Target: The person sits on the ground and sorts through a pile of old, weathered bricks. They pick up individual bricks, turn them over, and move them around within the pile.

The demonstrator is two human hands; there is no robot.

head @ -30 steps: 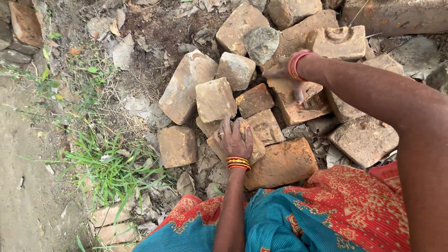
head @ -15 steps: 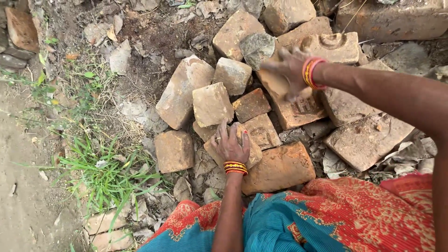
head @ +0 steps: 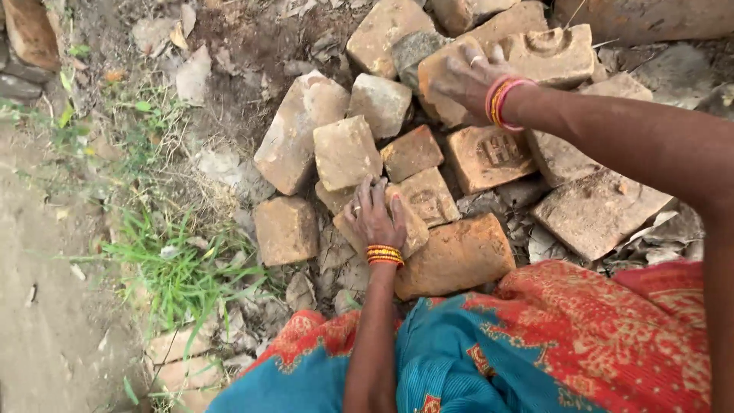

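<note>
Seen from above, where a heap of broken bricks lies on bare ground, the scene is laid out as follows.

Left hand: the left hand [head: 377, 218] is laid flat, fingers spread, palm down on a pale brick piece [head: 386, 222]; it is pressed on the piece, not closed around it, as if the piece were being steadied.

Right hand: the right hand [head: 468, 75] is stretched farther out and curled over the top edge of a large tan brick [head: 440, 84], which is tilted up against its neighbours; the fingers are wrapped over the edge in a grip.

Bangles: orange and red bangles [head: 501, 99] are worn at the right wrist, and a similar set at the left.

Between the hands: a small reddish brick [head: 411, 151] and a stamped reddish brick [head: 491, 157] are lying flat.

Just beside the left hand, toward the body: a long orange brick [head: 457, 256] is resting against the knee.

Beyond the right hand: a pale stamped brick [head: 552, 55] is propped on the heap.

Left of the left hand: a squarish brick [head: 285, 229] is set apart, with a tuft of grass [head: 180, 271] beyond.

Clothing: red and teal patterned cloth [head: 550, 344] is spread over the knees.
</note>
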